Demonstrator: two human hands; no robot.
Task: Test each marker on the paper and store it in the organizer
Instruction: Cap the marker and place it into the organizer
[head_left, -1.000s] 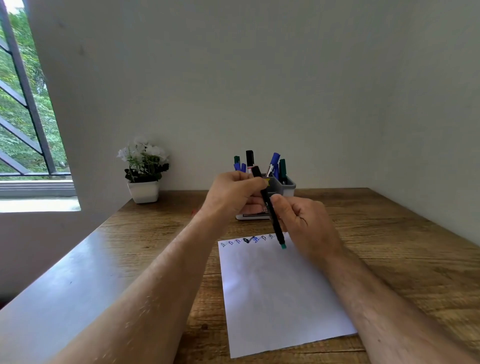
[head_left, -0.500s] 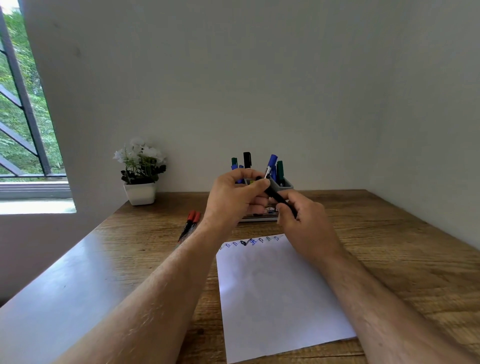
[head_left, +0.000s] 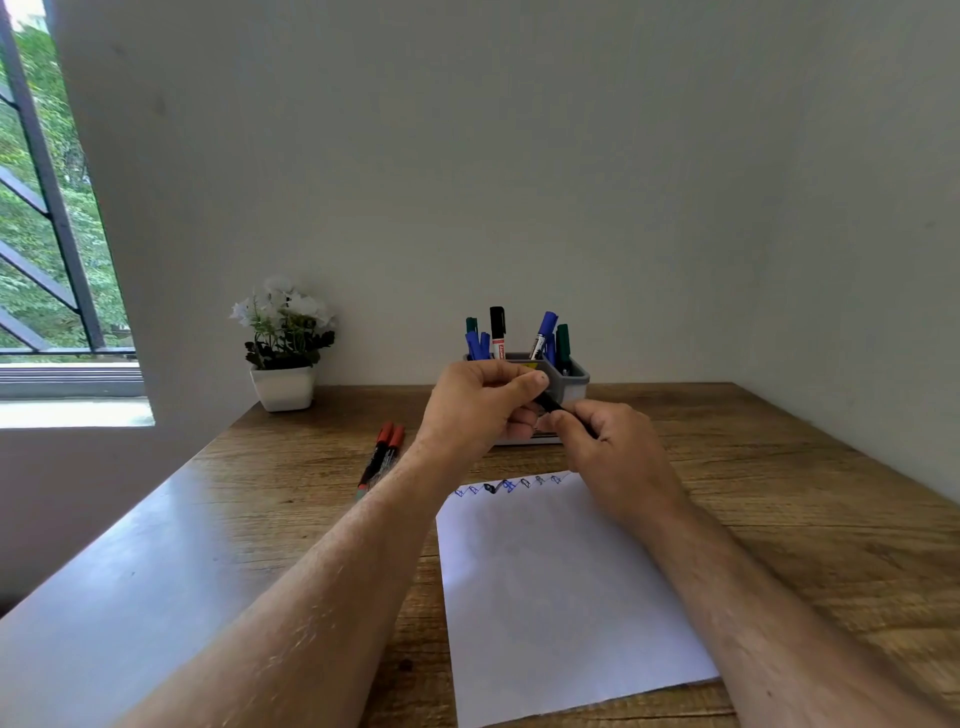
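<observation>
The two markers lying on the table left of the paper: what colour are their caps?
Red caps on the two markers, seen in the head view.

My forearms are bare right down to the wrists, with no sleeve on either. Fine hair runs along both. My left hand (head_left: 475, 402) and right hand (head_left: 610, 447) wear no glove, ring or watch. The left thumbnail is short and plain.

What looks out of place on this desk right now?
Nothing is spilled or damaged. Two red markers lie loose on the table, left of the paper, outside the organizer.
</observation>
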